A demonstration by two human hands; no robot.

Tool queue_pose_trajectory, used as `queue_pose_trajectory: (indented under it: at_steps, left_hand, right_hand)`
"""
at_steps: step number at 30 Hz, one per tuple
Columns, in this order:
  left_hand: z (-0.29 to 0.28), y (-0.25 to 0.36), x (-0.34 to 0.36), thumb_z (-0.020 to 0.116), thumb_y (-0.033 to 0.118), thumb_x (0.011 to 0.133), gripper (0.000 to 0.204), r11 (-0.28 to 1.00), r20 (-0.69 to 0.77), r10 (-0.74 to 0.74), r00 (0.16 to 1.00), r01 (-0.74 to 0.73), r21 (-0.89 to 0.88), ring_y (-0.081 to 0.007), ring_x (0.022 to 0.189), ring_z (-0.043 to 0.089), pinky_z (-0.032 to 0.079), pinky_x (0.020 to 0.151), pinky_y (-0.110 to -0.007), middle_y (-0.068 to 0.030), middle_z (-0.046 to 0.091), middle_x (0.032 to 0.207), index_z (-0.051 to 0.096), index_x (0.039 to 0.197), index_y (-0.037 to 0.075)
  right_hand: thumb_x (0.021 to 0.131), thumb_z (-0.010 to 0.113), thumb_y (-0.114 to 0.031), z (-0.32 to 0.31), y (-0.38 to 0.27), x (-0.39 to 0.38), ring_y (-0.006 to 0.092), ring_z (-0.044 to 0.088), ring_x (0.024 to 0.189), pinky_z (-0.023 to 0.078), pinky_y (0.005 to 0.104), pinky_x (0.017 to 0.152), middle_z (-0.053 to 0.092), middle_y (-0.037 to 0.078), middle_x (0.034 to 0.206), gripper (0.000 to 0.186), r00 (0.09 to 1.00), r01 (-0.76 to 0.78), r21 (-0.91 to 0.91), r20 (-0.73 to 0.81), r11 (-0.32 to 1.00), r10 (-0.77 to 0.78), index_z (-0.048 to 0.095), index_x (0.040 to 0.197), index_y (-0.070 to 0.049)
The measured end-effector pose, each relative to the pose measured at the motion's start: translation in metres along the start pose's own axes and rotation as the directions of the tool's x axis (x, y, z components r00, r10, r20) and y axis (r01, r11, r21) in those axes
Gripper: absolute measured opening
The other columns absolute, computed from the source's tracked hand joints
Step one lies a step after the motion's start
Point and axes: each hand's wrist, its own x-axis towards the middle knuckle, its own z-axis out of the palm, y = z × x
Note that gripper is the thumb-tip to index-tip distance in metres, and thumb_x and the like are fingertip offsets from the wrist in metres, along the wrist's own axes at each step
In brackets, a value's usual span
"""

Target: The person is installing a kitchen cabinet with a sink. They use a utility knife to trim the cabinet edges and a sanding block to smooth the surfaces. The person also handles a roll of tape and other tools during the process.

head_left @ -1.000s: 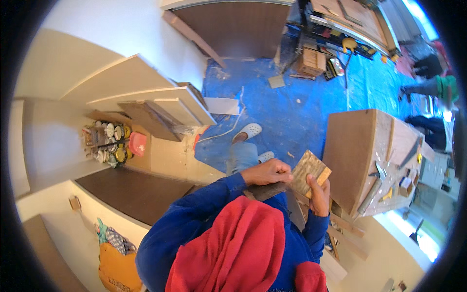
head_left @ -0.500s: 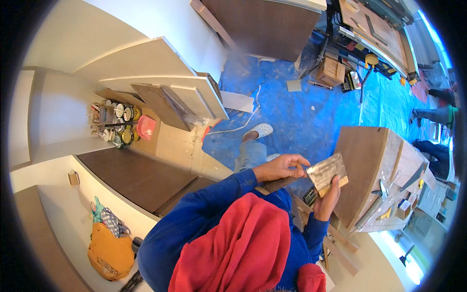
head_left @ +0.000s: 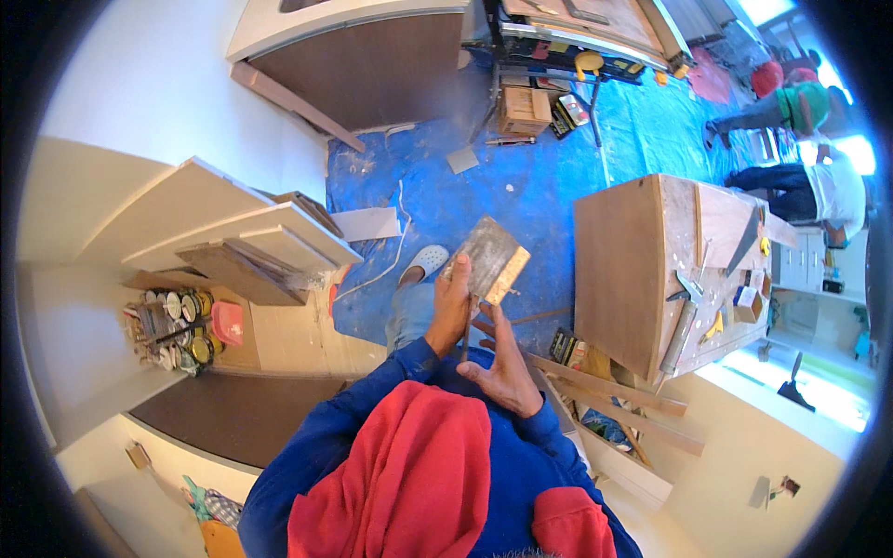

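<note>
The left hand (head_left: pixel 450 318) holds the block (head_left: pixel 489 259) at its near left edge, thumb on the grey face. The right hand (head_left: pixel 510 368) is spread, its fingertips by the block's near corner; whether they touch it cannot be told. Steady handling likely calls for a firm left thumb and right fingers supporting the pale edge. The block lies just beyond both hands, above the blue sheet (head_left: pixel 544 191), left of the worktop's (head_left: pixel 617 279) left side.

Left fingers (head_left: pixel 459 272) hold a worn block (head_left: pixel 489 255) above blue sheeting (head_left: pixel 544 219), right fingers (head_left: pixel 503 330) near it.
</note>
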Motion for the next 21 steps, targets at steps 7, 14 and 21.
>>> queue_pose_trajectory:
  at_steps: [7, 14, 21]
  left_hand:
    - [0.011, 0.012, 0.005, 0.059, 0.051, 0.11, 0.052, 0.918, -0.049, 0.301, 0.952, -0.275, 0.287, -0.0082, 0.076, 0.06, 0.048, 0.063, -0.026, -0.0013, 0.068, 0.096, 0.068, 0.127, 0.003]
    - [-0.03, 0.055, 0.018, 0.073, 0.026, 0.102, 0.029, 0.81, 0.242, -0.199, 0.95, 0.021, 0.586, -0.0099, 0.064, 0.058, 0.049, 0.064, -0.026, -0.0021, 0.067, 0.083, 0.065, 0.115, 0.002]
    - [-0.015, 0.056, 0.009, 0.079, 0.034, 0.099, 0.046, 0.821, 0.474, -0.293, 0.831, -0.036, 0.57, -0.0023, 0.084, 0.057, 0.045, 0.074, -0.022, 0.0023, 0.072, 0.097, 0.068, 0.129, 0.0]
  right_hand:
    - [0.094, 0.081, -0.025, 0.004, 0.004, 0.006, 0.0439, 0.061, 0.128, 0.051, 0.0447, 0.105, 0.058, 0.023, 0.147, 0.078, 0.959, 0.149, -0.271, -0.194, 0.951, -0.205, 0.043, 0.158, -0.002]
    - [0.106, 0.07, -0.023, -0.078, 0.021, -0.011, 0.0054, 0.063, 0.091, 0.052, 0.0274, 0.08, 0.07, -0.002, 0.104, 0.018, 0.824, 0.227, 0.41, -0.564, 0.883, 0.05, 0.066, 0.11, -0.006]
    - [0.107, 0.069, -0.031, -0.07, 0.06, -0.012, 0.0065, 0.059, 0.092, 0.046, 0.027, 0.086, 0.068, -0.005, 0.097, 0.021, 0.928, 0.098, 0.717, -0.316, 0.69, 0.196, 0.07, 0.1, -0.011]
